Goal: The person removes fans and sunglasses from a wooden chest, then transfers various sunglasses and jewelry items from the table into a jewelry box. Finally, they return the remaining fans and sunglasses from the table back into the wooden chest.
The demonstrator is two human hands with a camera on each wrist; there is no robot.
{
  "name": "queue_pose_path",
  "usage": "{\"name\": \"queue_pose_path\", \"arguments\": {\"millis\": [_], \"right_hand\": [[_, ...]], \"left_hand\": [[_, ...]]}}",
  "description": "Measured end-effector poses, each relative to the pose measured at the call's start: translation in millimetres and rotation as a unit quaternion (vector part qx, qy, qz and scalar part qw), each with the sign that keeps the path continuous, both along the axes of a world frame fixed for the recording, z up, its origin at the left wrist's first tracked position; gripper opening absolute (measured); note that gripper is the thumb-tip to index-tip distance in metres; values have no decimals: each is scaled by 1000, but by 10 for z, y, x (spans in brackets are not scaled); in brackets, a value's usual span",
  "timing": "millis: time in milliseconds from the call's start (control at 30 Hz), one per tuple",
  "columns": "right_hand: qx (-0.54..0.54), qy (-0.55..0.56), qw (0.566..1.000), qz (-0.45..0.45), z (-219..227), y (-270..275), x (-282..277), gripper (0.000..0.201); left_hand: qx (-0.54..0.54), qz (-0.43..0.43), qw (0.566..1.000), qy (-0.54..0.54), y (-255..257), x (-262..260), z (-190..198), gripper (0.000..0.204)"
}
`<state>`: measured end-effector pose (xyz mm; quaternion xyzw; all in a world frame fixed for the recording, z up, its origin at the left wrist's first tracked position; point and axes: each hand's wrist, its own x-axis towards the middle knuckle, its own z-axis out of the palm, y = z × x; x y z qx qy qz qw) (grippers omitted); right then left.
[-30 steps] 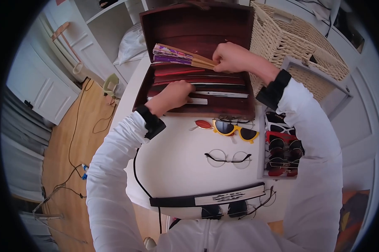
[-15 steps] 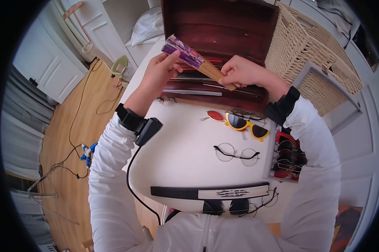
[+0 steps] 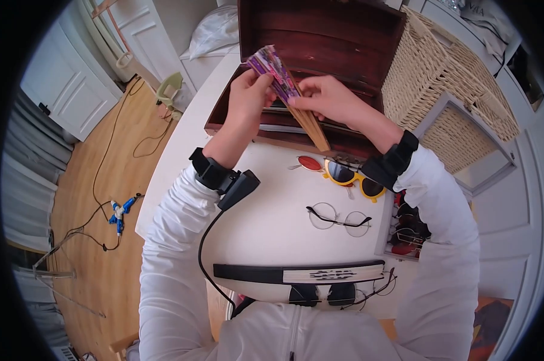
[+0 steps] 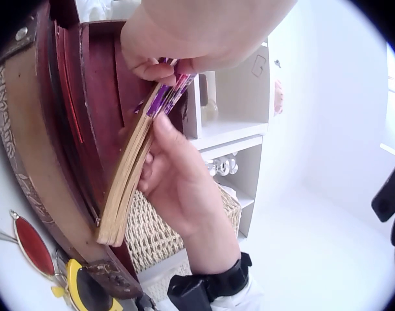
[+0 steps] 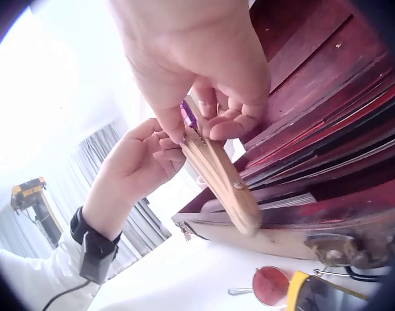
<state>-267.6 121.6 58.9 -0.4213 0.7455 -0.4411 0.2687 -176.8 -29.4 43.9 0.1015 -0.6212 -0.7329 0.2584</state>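
Note:
A folded hand fan (image 3: 278, 75), purple-patterned with pale wooden ribs, is held slanting above an uncovered dark red wooden chest (image 3: 320, 36). My left hand (image 3: 248, 99) pinches the patterned end between thumb and fingers. Lower down, where cloth meets ribs, my right hand (image 3: 332, 99) grips the fan. The rib ends (image 5: 239, 210) point down toward the chest's front edge in the right wrist view. Beneath both hands, the chest holds several thin slats or folded items (image 5: 320, 139) standing in rows.
On the white table lie yellow sunglasses (image 3: 356, 180), red-lensed glasses (image 3: 309, 163), round clear glasses (image 3: 338, 221) and a black-and-white folded fan (image 3: 320, 273). A grey case (image 3: 382, 234) of several glasses stands at the right. Behind it is a wicker basket (image 3: 428, 72).
The fan has come up out from over the chest's rows and turned steeper. My left hand has left the chest's inside and taken the patterned end; my right hand has shifted up the ribs.

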Motion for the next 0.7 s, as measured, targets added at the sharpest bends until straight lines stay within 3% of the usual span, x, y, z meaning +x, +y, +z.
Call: {"name": "queue_pose_path", "arguments": {"millis": [200,533,700], "right_hand": [[-111,-37,986,-118,100,-17,-32,18],[-150,-105,976,-118,80,78,-6,19],[-181,-136,961,-159,92,99,81,20]], "left_hand": [[-31,0,999,15,115,-103,71,12],[-55,-3,998,41,154,-81,59,16],[-41,-16,997,66,191,-33,127,15]]}}
